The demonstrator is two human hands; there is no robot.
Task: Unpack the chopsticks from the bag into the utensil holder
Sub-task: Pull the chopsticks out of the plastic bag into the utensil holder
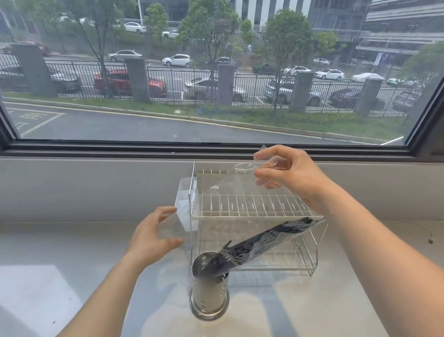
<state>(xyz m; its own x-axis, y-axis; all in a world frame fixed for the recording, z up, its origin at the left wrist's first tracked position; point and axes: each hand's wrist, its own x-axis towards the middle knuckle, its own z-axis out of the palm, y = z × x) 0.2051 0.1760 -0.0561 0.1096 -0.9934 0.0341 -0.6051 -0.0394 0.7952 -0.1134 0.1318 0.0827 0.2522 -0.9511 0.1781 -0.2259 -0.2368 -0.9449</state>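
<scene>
Now, left hand (149,239), right hand (288,170) holding bag (231,179), chopsticks (270,238) slanting into holder (209,294)

Bare left hand (151,237) and right hand (287,173); forearms seemingly smooth, unclothed.

Bright daylight through window (206,62); soft countertop (61,249) shadows; fisheye bending at edges.

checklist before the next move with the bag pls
1. Chopsticks tips inside holder: ok.
2. Holder upright: ok.
3. Right hand pinches bag: ok.
4. Left hand grip on bag edge: cannot tell, the film is too clear to see.
5. Chopsticks free of bag: not ok, film covers most of them.
6. Rack clear of chopsticks: cannot tell.
</scene>
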